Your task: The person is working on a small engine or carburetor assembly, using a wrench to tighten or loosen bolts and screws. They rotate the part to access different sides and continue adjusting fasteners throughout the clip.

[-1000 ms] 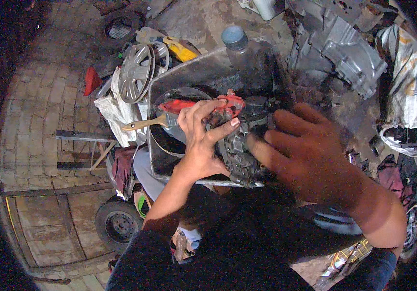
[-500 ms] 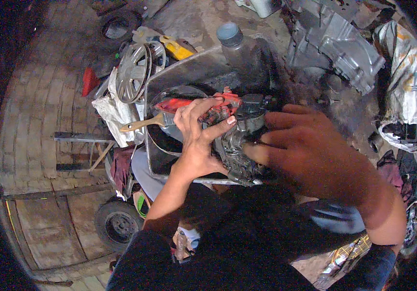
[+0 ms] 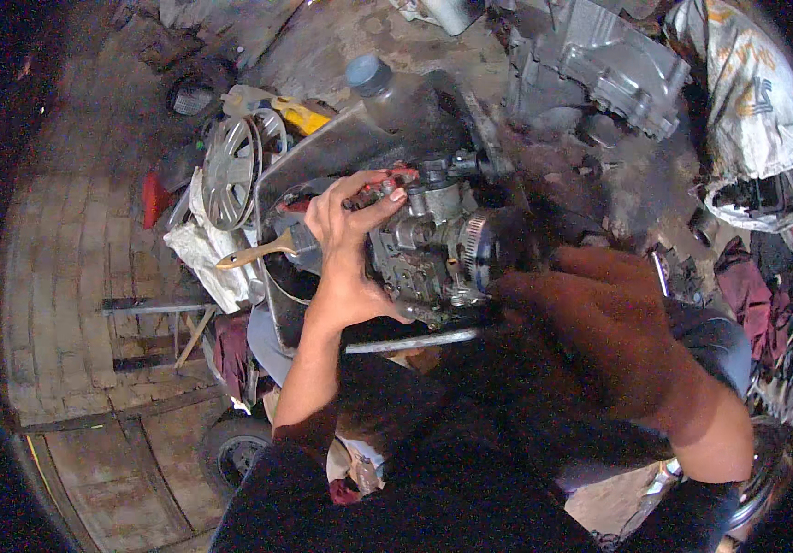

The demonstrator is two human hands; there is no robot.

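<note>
Over a metal tray (image 3: 323, 161), grimy grey finned engine part (image 3: 433, 244) between both hands.

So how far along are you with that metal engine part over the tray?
Done: the metal engine part is off any machine and held over the metal tray. In hand: the left hand grips its left side, fingers by a red-handled tool; the right hand steadies its ribbed round end. Left: the wooden-handled brush lies unused on the tray rim; how much grime remains I cannot tell.
</note>
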